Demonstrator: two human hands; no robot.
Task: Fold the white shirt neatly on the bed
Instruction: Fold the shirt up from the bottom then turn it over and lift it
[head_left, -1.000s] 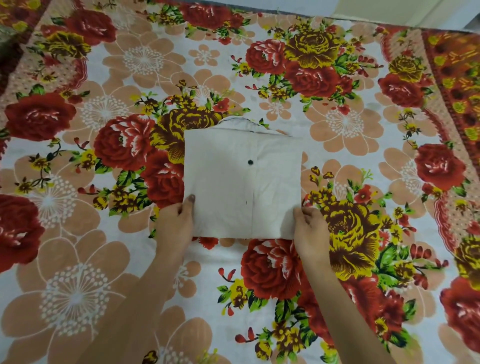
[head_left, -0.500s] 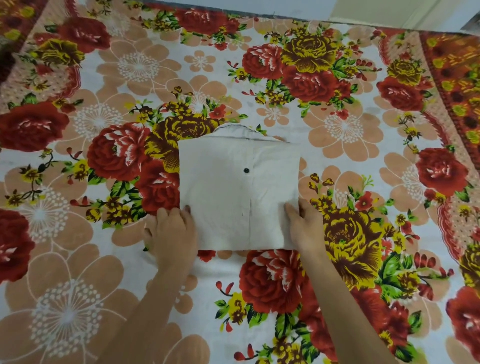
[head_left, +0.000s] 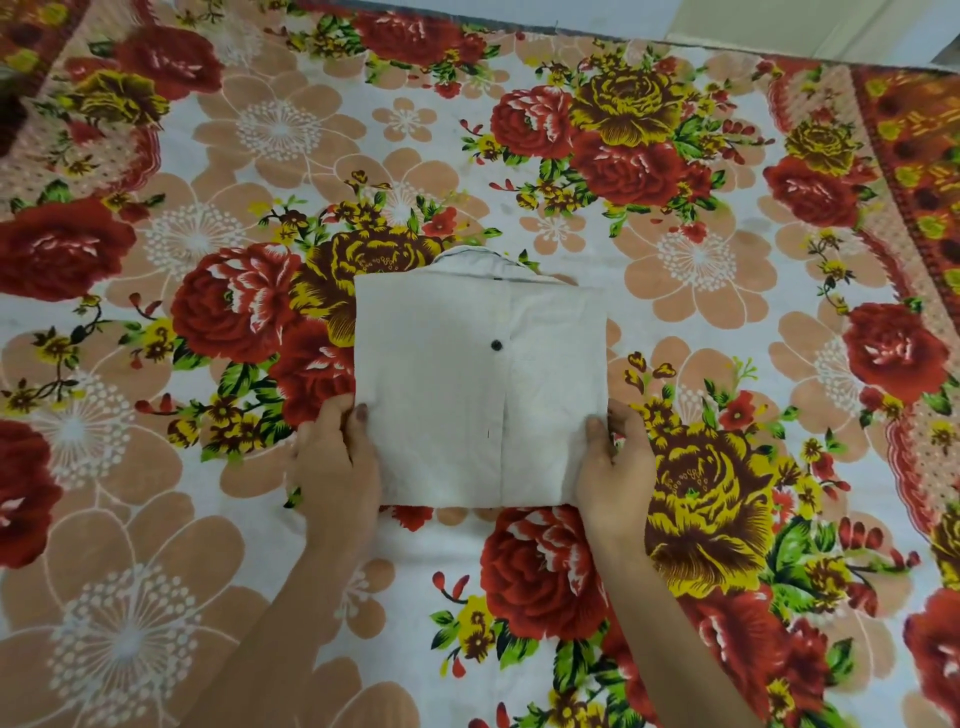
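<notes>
The white shirt (head_left: 467, 384) lies folded into a compact rectangle in the middle of the bed, with one dark button on its front and the collar edge peeking out at the far side. My left hand (head_left: 335, 460) grips its near left edge, thumb on top of the cloth. My right hand (head_left: 615, 462) holds the near right edge the same way, thumb on top and fingers along the side.
The bed is covered by a floral sheet (head_left: 197, 519) with red and yellow roses. Its far edge (head_left: 597, 39) meets a pale wall, and a red patterned border (head_left: 919, 171) runs down the right side.
Both hands have shifted from pressing at the shirt's near corners to gripping its left and right edges a little farther up. The folded shirt has stayed in place.
</notes>
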